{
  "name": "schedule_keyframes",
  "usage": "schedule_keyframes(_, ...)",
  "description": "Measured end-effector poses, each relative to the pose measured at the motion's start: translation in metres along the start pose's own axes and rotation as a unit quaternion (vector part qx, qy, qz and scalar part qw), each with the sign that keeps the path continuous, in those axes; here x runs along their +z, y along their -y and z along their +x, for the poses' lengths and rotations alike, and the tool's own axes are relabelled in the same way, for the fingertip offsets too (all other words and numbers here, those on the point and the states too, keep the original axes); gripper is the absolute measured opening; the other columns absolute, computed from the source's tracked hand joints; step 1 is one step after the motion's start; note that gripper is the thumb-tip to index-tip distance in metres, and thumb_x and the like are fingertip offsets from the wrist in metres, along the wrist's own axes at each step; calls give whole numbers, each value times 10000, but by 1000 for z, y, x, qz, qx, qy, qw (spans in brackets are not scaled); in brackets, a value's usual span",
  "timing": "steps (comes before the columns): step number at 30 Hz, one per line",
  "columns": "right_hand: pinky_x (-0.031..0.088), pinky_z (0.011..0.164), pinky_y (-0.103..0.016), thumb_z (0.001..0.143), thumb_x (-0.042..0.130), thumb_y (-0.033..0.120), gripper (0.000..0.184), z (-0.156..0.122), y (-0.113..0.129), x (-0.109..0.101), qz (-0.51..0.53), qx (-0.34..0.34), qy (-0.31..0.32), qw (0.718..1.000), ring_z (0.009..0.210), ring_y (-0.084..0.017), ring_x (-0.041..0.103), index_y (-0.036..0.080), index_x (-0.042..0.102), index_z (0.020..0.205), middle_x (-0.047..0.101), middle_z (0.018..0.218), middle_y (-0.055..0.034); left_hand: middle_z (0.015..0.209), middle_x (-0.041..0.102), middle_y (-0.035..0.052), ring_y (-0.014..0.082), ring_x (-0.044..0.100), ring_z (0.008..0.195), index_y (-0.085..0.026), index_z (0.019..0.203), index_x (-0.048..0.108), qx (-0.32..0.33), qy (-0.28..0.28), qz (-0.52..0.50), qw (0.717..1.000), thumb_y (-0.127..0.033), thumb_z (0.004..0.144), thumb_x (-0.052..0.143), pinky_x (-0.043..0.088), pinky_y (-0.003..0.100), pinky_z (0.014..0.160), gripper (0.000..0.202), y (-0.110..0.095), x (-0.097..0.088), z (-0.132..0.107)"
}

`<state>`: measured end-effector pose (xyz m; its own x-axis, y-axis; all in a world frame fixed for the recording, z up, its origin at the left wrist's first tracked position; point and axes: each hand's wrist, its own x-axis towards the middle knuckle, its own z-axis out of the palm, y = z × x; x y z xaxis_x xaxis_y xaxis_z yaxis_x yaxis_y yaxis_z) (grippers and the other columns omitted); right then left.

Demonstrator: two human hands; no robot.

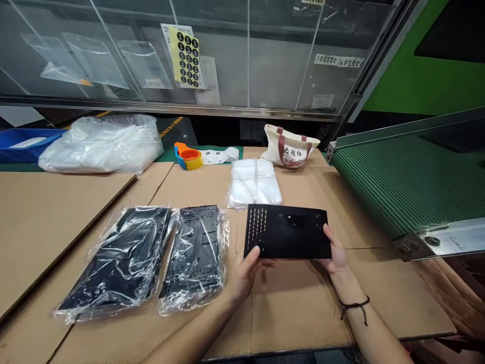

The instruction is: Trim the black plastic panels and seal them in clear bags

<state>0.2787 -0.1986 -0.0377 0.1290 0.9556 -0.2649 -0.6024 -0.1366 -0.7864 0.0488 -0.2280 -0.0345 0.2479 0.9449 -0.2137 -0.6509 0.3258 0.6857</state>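
Note:
A flat black plastic panel with rows of slots on its left side is held up above the cardboard-covered table. My left hand grips its lower left corner with the thumb on top. My right hand grips its right edge. Both hands are closed on the panel. To the left lie two clear bags of black panels, one bag near my left hand and another bag farther left. A stack of empty clear bags lies just behind the panel.
A green conveyor belt runs along the right. At the back stand a cloth tote bag, a tape dispenser, a large white plastic bundle and a blue bin. A glass partition with a yellow sticker sheet stands behind.

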Motion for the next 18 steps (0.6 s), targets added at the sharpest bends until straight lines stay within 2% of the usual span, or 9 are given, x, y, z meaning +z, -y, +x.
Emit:
schedule_keyframes(2, 532, 978, -453, 688, 774, 476, 301, 1, 5, -6, 4, 5, 3, 1000, 953, -268, 725, 256, 748, 892, 783, 931, -7, 819, 742, 107, 241, 699, 730, -121, 929, 711, 35, 22, 26, 999, -449, 788, 722, 550, 327, 670, 357, -6, 5, 1)
schedule_keyframes(5, 487, 1021, -500, 743, 691, 554, 350, 2, 9, -7, -5, 12, 29, 999, 1055, -295, 688, 252, 749, 912, 778, 962, -36, 788, 729, 83, 211, 682, 681, -127, 863, 718, 72, 18, 36, 997, -452, 825, 680, 548, 312, 644, 330, -11, 8, 2)
schedule_keyframes(8, 454, 1044, -533, 762, 647, 591, 383, 0, 10, -4, -9, 9, 41, 999, 1137, -309, 643, 259, 747, 924, 772, 994, -45, 792, 729, 80, 204, 666, 656, -126, 825, 726, 59, 12, 23, 998, -463, 793, 713, 559, 325, 619, 339, -11, 7, 2)
schedule_keyframes(13, 432, 1059, -550, 733, 676, 584, 354, -3, 10, -4, 5, -12, 20, 1000, 1136, -307, 643, 284, 748, 906, 773, 987, -21, 810, 737, 78, 209, 666, 680, -133, 849, 724, 27, 20, -16, 999, -457, 745, 764, 569, 323, 585, 343, -11, 7, 2)
schedule_keyframes(18, 412, 1064, -580, 773, 632, 585, 348, -3, 8, -6, -9, -27, 37, 999, 1164, -304, 624, 305, 737, 952, 771, 994, -12, 818, 741, 76, 206, 665, 678, -132, 875, 710, 21, 9, -39, 999, -474, 716, 785, 564, 316, 570, 384, -11, 6, 4)
